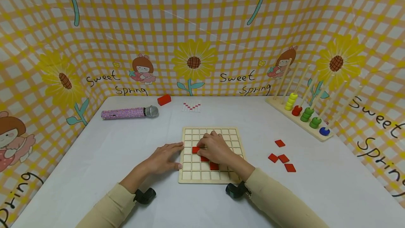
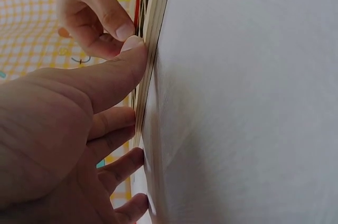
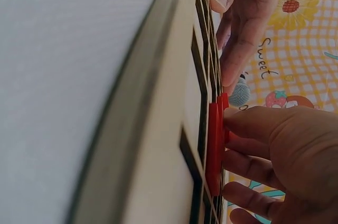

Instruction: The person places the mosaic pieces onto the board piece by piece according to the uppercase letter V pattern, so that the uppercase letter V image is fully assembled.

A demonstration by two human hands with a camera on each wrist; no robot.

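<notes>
Near the middle of the tabletop (image 1: 171, 205) lies a pale wooden board (image 1: 196, 166) marked into square cells, with a person's hands on either side of its pattern. The left hand (image 1: 164, 157) rests against the board's left edge, its fingers fairly straight and a little spread, the thumb touching nearer the board's front left corner. The right hand (image 1: 215, 149) reaches over from the board's right edge with fingers bent, thumb and forefinger pinching a red tile (image 1: 195, 150) towards the board's left edge. From that tile a second tile (image 1: 204, 158) and a third tile (image 1: 214, 166) step down diagonally towards the board's front edge, partly hidden by the hand. Four loose tiles (image 1: 283, 158), also red, lie between the board and the tabletop's right edge, one a little farther back than the others. At the tabletop's far edge sits a small card (image 1: 191, 106) printed with red squares in a V-like line, and to its left a red block (image 1: 164, 99). A glittery purple microphone (image 1: 122, 113) lies near the far left corner. By the far right corner, a wooden peg rack (image 1: 323, 137) carries yellow, red, green and blue beads (image 1: 306, 115). Behind everything hangs checked cloth (image 1: 202, 20) with sunflowers.
</notes>
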